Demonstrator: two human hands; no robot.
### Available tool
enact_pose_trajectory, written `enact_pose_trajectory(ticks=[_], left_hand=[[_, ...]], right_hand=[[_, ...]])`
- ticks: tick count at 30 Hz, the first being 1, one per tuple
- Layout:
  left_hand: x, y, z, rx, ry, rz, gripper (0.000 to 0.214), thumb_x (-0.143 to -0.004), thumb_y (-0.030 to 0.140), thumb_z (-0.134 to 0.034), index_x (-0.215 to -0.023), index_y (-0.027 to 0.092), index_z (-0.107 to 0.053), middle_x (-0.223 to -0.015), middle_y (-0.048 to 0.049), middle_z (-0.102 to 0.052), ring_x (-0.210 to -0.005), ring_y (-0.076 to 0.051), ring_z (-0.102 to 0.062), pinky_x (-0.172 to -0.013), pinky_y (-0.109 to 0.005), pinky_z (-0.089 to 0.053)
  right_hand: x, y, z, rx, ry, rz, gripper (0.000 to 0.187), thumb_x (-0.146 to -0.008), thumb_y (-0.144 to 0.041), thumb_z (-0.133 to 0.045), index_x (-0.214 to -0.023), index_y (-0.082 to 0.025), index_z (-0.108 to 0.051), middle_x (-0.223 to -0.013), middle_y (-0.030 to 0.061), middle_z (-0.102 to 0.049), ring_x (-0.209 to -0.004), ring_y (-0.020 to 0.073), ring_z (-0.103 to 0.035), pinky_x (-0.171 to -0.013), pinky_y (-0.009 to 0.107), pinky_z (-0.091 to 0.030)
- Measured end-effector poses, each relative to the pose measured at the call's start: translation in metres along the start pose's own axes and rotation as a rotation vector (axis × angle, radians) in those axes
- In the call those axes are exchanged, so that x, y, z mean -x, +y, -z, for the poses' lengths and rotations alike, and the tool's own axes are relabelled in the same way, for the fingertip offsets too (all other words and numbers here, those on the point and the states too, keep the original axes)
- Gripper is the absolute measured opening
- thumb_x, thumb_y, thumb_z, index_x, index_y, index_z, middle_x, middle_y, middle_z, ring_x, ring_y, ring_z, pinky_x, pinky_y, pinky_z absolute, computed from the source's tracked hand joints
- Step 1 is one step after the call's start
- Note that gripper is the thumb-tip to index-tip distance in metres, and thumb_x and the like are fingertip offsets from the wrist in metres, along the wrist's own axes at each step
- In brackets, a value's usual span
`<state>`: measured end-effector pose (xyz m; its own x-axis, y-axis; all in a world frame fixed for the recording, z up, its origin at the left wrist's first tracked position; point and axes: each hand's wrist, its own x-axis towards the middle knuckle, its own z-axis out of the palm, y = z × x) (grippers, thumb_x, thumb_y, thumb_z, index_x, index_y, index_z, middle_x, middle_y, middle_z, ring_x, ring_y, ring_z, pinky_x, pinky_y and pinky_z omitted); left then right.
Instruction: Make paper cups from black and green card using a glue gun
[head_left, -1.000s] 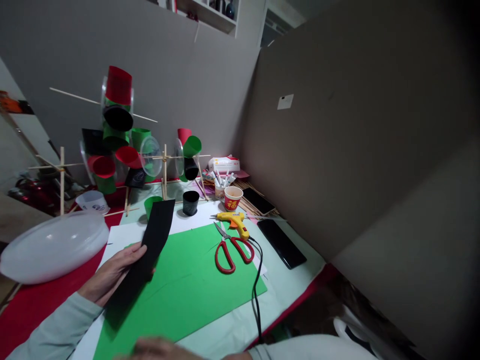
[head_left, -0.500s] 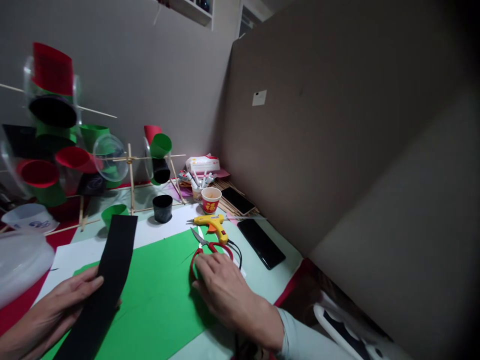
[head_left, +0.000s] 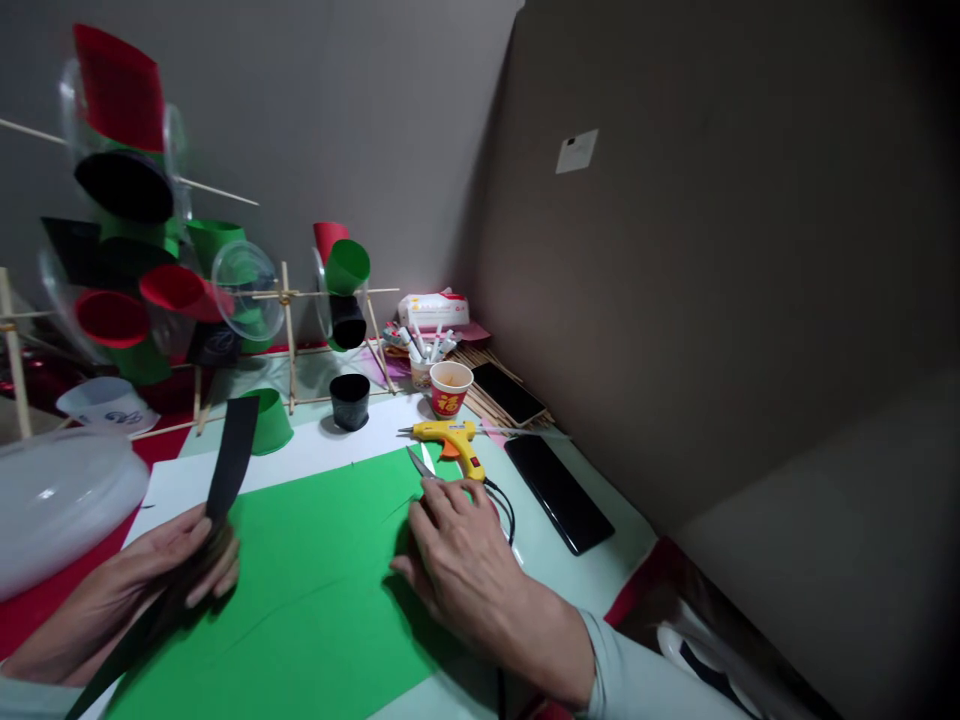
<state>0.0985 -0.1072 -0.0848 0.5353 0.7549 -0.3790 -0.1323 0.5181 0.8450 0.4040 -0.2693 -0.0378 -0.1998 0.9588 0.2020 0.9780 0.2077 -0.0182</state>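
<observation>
The left hand (head_left: 161,552) is closed on a black strip (head_left: 235,440), thumb against fingers, holding it tilted over the left part of the green sheet (head_left: 300,560). The right hand (head_left: 466,548) lies palm down over the scissors (head_left: 421,466), fingers bent and thumb apart; it hides the handles, so whether it grips them I cannot tell.
</observation>
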Motion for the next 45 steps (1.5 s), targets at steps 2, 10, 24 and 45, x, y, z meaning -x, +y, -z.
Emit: enact_pose_trajectory(ticks=[2,10,24,45], left_hand=[[0.001,0.003,-0.001,-0.063,-0.125,-0.037,0.030,-0.080,0.043,-0.082,-0.067,0.019,-0.070,-0.055,-0.0042,-0.060,-0.052,-0.017,-0.052,-0.053,-0.032,-0.055],[0.002,0.006,-0.001,-0.031,-0.263,-0.193,0.033,-0.095,0.039,-0.067,-0.067,0.021,-0.062,-0.051,0.0025,-0.048,-0.050,-0.014,-0.046,-0.054,-0.030,-0.052],[0.023,0.026,-0.020,0.067,-0.092,-0.314,0.036,-0.085,0.044,-0.080,-0.067,0.021,-0.058,-0.049,0.0048,-0.046,-0.047,-0.012,-0.040,-0.048,-0.026,-0.049],[0.029,-0.007,-0.055,0.096,0.317,-0.067,0.070,-0.040,0.027,-0.104,-0.104,0.033,-0.078,-0.104,-0.0065,-0.082,-0.088,-0.035,-0.079,-0.072,-0.042,-0.071]], right_hand=[[-0.020,0.000,-0.003,-0.009,0.024,0.192,0.033,-0.101,-0.031,-0.062,-0.122,-0.006,-0.062,-0.136,0.0254,-0.064,-0.121,0.0363,-0.061,-0.107,0.058,-0.048],[-0.081,-0.004,-0.020,-0.034,-0.097,0.575,0.015,-0.109,-0.018,-0.048,-0.116,-0.008,-0.058,-0.107,0.0138,-0.072,-0.100,0.0257,-0.066,-0.094,0.040,-0.049],[-0.080,0.029,0.007,-0.562,0.195,0.217,0.040,-0.091,-0.001,-0.042,-0.121,-0.015,-0.064,-0.107,0.0119,-0.075,-0.092,0.0223,-0.068,-0.083,0.035,-0.052],[-0.043,-0.019,-0.004,-1.274,-0.029,-0.286,0.036,-0.085,-0.032,-0.072,-0.115,-0.014,-0.066,-0.076,-0.0037,-0.053,-0.065,0.0131,-0.050,-0.056,0.022,-0.039]])
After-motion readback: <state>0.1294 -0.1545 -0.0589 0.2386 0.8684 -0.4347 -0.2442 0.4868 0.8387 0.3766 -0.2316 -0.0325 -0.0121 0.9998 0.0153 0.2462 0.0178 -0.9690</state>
